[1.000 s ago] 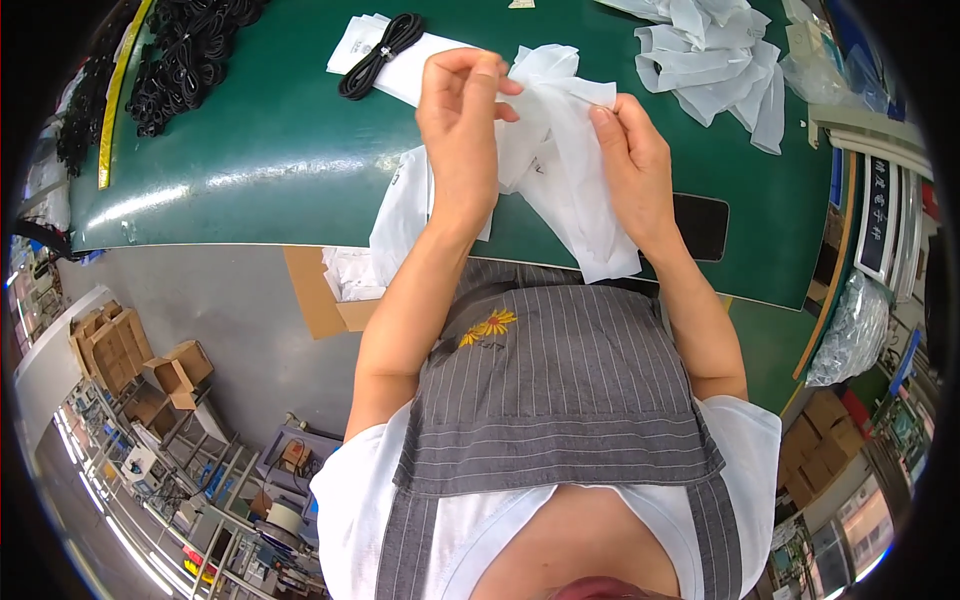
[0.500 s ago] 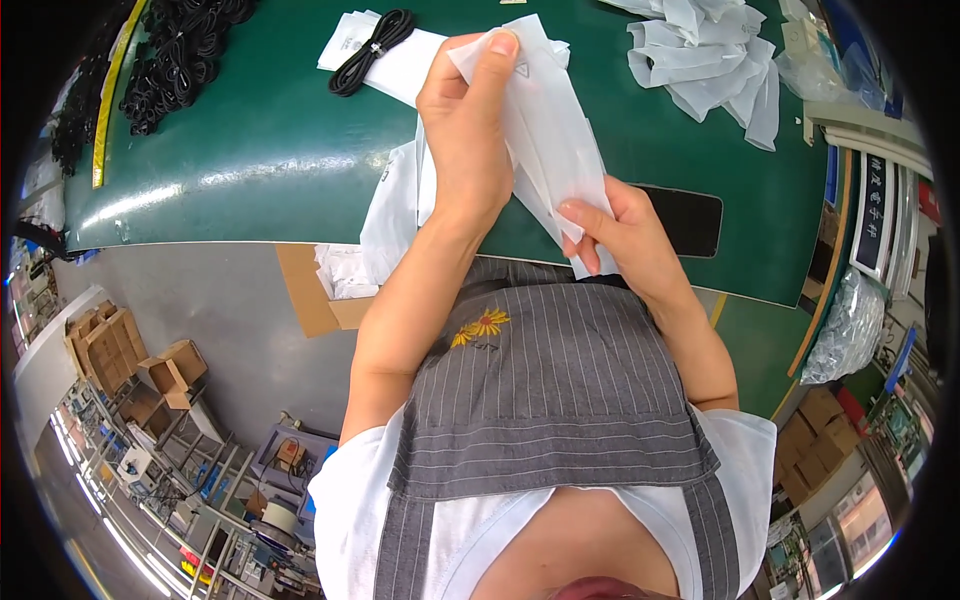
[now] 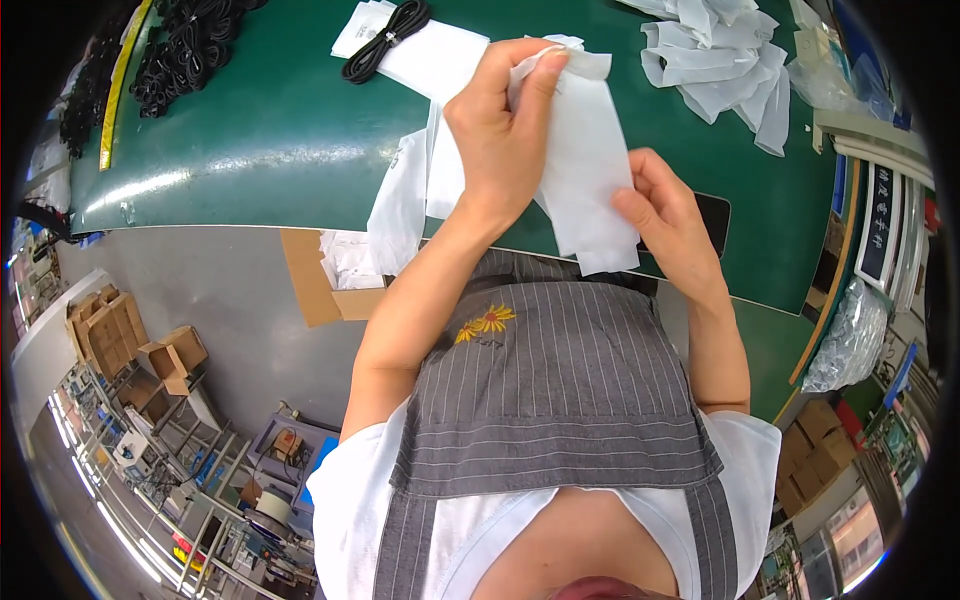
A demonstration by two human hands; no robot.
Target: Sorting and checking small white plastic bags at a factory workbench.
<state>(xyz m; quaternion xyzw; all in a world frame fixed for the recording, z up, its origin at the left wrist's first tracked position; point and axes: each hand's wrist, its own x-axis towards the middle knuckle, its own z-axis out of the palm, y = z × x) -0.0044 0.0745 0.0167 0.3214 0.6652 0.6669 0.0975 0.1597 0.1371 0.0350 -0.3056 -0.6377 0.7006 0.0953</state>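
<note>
My left hand (image 3: 508, 125) pinches the top of a white translucent plastic bag (image 3: 592, 165) between thumb and fingers, with the bag's upper edge folded over. The bag hangs down towards the table's front edge. Beside its right edge is my right hand (image 3: 672, 215), fingers apart and curved, the thumb tip at the bag's edge. To the left of my left wrist, another white bag (image 3: 397, 205) droops over the table edge. Farther back, a coiled black cable (image 3: 385, 40) tied in the middle lies on flat white bags (image 3: 440, 65).
The green table (image 3: 270, 120) carries heaped black cables (image 3: 185, 50) at far left, a yellow measuring strip (image 3: 117, 95) and a pile of white bags (image 3: 715, 60) at far right. A dark phone (image 3: 713, 222) lies behind my right hand. Below the edge stands an open carton (image 3: 305, 280).
My right hand has let go of the bag's lower end and moved right and slightly up. My left hand has shifted right, and the bag now hangs straighter.
</note>
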